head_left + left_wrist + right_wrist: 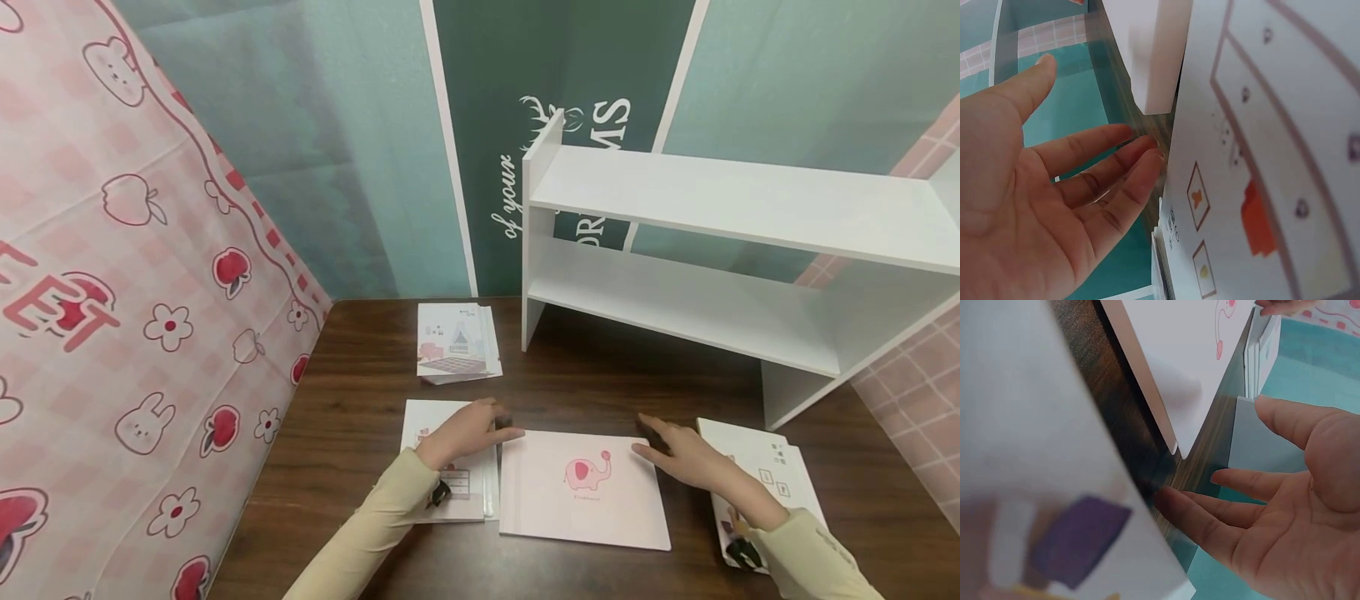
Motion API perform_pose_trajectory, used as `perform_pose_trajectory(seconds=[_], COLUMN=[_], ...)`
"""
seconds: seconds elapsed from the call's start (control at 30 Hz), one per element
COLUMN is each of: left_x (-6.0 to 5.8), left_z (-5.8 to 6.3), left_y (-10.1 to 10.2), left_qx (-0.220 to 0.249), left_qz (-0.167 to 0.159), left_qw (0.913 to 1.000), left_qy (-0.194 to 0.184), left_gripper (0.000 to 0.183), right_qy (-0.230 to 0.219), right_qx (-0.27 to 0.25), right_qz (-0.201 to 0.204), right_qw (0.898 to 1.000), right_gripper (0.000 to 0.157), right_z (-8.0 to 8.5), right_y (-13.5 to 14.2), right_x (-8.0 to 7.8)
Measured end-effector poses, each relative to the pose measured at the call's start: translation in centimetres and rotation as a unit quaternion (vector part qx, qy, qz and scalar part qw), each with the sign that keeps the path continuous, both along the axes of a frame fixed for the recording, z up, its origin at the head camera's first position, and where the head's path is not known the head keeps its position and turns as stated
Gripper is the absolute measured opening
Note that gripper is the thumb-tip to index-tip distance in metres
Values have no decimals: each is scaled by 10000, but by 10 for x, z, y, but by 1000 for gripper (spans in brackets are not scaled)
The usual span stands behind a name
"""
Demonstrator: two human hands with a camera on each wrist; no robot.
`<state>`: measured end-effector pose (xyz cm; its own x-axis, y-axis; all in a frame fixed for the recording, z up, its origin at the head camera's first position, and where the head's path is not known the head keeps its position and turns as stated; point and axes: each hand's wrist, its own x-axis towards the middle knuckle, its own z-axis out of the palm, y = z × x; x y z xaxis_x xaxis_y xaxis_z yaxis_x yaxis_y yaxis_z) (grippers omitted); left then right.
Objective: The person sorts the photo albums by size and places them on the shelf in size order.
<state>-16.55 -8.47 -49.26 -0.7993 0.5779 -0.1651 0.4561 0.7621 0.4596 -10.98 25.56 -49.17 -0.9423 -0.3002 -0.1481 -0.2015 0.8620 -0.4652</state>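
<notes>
A pink book with an elephant drawn on its cover lies flat on the dark wood table. My left hand is at the book's far left corner, over an illustrated white book. In the left wrist view the fingers of that hand are loosely spread and hold nothing. Beyond the pink book's far right corner is my right hand. Its relaxed fingers are empty in the right wrist view, with the pink book's corner apart from them.
A white two-tier shelf stands at the back right. Several thin illustrated books lie stacked at the back left, and another stack sits under the right forearm. A patterned pink cloth hangs on the left side.
</notes>
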Motion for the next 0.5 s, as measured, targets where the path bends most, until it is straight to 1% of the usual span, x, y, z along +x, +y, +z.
perform_pose_trajectory(seconds=[0.2,0.4,0.5], left_x=[0,1,1], left_z=[-1,-1,-2], left_y=[1,2,3], left_qx=[64,126,231], left_qz=[-89,-102,-89], left_qw=[9999,9997,9994], left_qy=[-106,-195,-255], left_gripper=[48,42,40], right_qy=[-58,-79,-73], right_qx=[105,207,249], right_qz=[-46,-101,-102], right_qw=[9999,9997,9996], right_gripper=[66,66,66], right_z=[0,1,1], right_y=[1,1,3], right_x=[1,1,0])
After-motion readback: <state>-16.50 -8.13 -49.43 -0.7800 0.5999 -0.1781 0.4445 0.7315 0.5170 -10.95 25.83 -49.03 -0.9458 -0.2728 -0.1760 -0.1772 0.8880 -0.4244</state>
